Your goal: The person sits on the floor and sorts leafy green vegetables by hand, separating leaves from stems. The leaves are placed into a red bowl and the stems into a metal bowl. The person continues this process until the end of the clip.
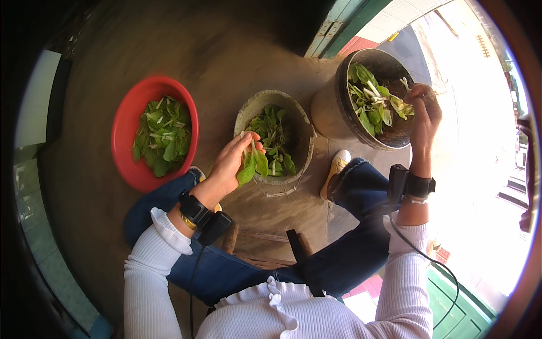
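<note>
My left hand [232,161] holds a few leafy greens [253,164] by their pale stems, over the left rim of a worn bucket [308,150] with more greens inside. At the right, my right hand [424,106] is at the far rim of a taller bucket [338,110] with a black rim. Its fingers are closed on a small piece of greens [405,83], partly hidden by the hand. Cut leaves and white stems [372,95] lie in that bucket. Left of the middle bucket, a red plastic basin [120,148] holds a heap of green leaves [163,135].
The containers stand on a concrete floor [216,84]. A green door frame [334,29] rises behind the tall bucket. My knees flank the middle bucket, and part of a wooden stool [262,258] shows between my legs. A cable [444,271] hangs from my right wrist device.
</note>
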`<state>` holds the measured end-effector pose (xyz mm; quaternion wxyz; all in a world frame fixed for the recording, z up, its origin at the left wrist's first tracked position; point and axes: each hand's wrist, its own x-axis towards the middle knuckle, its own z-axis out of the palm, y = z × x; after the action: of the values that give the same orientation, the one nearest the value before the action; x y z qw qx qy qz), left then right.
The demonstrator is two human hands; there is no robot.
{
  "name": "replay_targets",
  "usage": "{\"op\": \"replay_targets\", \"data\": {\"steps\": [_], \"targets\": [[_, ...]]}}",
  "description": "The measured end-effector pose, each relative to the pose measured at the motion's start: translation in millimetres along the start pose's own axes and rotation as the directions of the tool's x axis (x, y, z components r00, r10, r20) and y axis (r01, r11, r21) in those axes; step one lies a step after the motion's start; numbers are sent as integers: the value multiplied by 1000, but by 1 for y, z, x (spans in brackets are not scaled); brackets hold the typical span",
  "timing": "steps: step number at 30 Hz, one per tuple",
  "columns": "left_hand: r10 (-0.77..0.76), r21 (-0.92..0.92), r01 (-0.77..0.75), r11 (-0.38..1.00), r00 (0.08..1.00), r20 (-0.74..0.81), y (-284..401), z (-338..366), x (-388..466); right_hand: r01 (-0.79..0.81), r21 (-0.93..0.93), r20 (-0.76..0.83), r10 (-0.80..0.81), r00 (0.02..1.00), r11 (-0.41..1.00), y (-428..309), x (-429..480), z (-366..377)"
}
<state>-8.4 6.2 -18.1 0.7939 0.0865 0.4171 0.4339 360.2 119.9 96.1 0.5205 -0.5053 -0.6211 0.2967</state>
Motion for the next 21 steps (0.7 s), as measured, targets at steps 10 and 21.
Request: {"op": "replay_targets", "data": {"steps": [10, 21], "targets": [[-12, 7, 12, 1000, 999, -40, 10, 4, -5, -282, -453, -120, 256, 959, 846, 60, 13, -39], [228, 25, -227, 974, 967, -110, 22, 0, -2, -163, -393, 607, 388, 693, 905, 133, -110, 184]]}}
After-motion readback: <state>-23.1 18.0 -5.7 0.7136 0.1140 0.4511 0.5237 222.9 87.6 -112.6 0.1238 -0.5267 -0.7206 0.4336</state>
